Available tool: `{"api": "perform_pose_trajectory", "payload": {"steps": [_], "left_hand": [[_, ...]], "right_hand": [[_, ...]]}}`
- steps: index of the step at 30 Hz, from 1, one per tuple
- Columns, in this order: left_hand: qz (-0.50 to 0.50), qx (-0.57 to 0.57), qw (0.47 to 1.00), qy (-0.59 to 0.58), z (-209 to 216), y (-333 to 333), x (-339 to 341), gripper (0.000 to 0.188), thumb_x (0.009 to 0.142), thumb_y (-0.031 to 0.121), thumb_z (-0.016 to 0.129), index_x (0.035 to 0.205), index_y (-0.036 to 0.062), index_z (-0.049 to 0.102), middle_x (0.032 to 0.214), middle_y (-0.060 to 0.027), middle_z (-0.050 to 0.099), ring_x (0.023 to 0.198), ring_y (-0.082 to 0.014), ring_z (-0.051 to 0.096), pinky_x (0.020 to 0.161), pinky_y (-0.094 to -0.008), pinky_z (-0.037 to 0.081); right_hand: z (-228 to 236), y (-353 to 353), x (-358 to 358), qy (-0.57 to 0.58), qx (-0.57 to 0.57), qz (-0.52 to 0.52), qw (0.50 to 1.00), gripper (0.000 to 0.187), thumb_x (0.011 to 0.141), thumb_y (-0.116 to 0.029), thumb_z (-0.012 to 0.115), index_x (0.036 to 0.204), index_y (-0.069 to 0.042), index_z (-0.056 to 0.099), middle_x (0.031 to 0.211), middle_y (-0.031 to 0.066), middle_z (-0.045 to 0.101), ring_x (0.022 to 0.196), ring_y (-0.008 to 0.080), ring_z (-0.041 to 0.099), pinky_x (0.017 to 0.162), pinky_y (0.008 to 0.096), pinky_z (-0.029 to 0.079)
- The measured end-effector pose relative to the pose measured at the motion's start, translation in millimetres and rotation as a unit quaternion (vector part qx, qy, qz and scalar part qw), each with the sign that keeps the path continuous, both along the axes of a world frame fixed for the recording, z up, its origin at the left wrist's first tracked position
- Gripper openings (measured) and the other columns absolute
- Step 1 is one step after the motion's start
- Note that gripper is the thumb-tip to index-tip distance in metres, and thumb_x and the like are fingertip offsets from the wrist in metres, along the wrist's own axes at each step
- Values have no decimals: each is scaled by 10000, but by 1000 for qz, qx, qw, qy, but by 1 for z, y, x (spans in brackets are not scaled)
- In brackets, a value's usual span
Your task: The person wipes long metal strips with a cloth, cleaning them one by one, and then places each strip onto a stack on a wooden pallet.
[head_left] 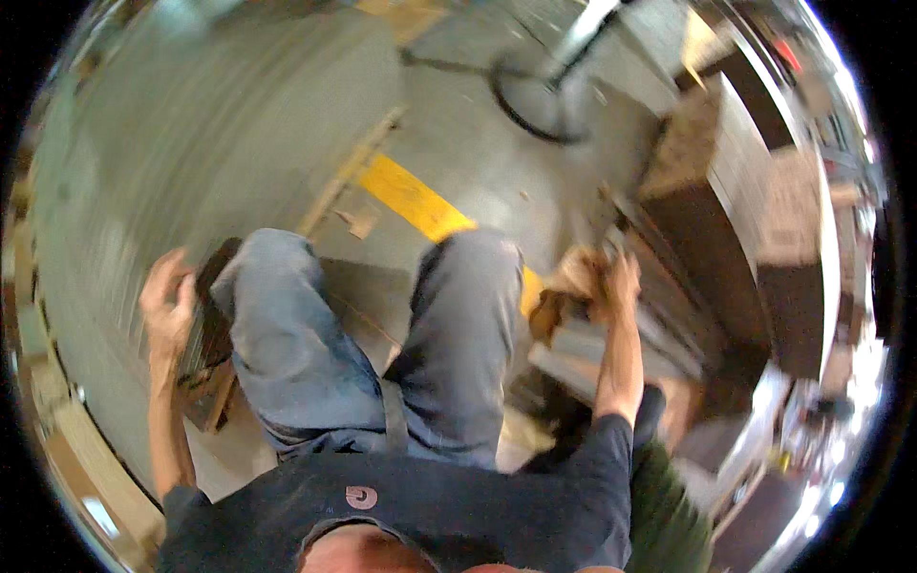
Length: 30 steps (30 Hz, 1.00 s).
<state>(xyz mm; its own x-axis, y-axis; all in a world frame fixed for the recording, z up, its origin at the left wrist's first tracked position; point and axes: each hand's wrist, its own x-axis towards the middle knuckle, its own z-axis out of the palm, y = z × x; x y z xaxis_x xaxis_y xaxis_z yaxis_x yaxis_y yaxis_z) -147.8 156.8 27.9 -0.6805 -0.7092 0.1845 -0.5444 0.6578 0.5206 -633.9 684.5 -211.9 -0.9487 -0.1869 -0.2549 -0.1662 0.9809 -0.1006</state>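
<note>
My left hand is raised at the left, beside my bent knee and over the edge of a large grey sheet-like surface. Its fingers are loosely curved and apart, with nothing between them. On the right, my right hand closes on a crumpled tan-brown bundle, like cloth, leather or paper; blur hides its exact kind. The bundle hangs past my right knee, above long dark and pale pieces on the floor. My legs in grey-blue trousers are bent between both hands.
Large brown cartons stand along the right. A yellow stripe crosses the grey floor, near a scrap of cardboard. Ahead is a blurred dark ring on a pale pole. A dark green sleeve or garment shows at lower right.
</note>
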Motion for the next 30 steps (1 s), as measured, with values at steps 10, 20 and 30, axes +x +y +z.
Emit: {"api": "perform_pose_trajectory", "payload": {"steps": [10,20,30], "left_hand": [[-66,11,995,71,6,-1,-27,318,818,-25,610,1135,-3,623,1132,-157,623,866,-222,666,763,-329,552],[-221,225,907,281,14,38,-142,300,853,46,626,1152,35,647,1088,-105,673,955,-184,665,834,-326,549],[-374,289,817,331,-34,122,-239,829,733,209,805,1420,47,370,1407,-139,444,1309,-255,417,1073,-383,376]], "right_hand": [[-36,75,-22,129,-59,154,978,320,840,-114,581,1147,-27,592,1132,212,589,1085,430,529,870,517,467],[257,-178,33,140,-175,385,896,328,712,-101,648,1025,-51,564,973,195,606,911,429,571,773,497,465],[396,-331,201,43,-381,496,779,506,599,-37,733,1094,-8,634,981,153,665,901,279,655,831,352,507]]}}
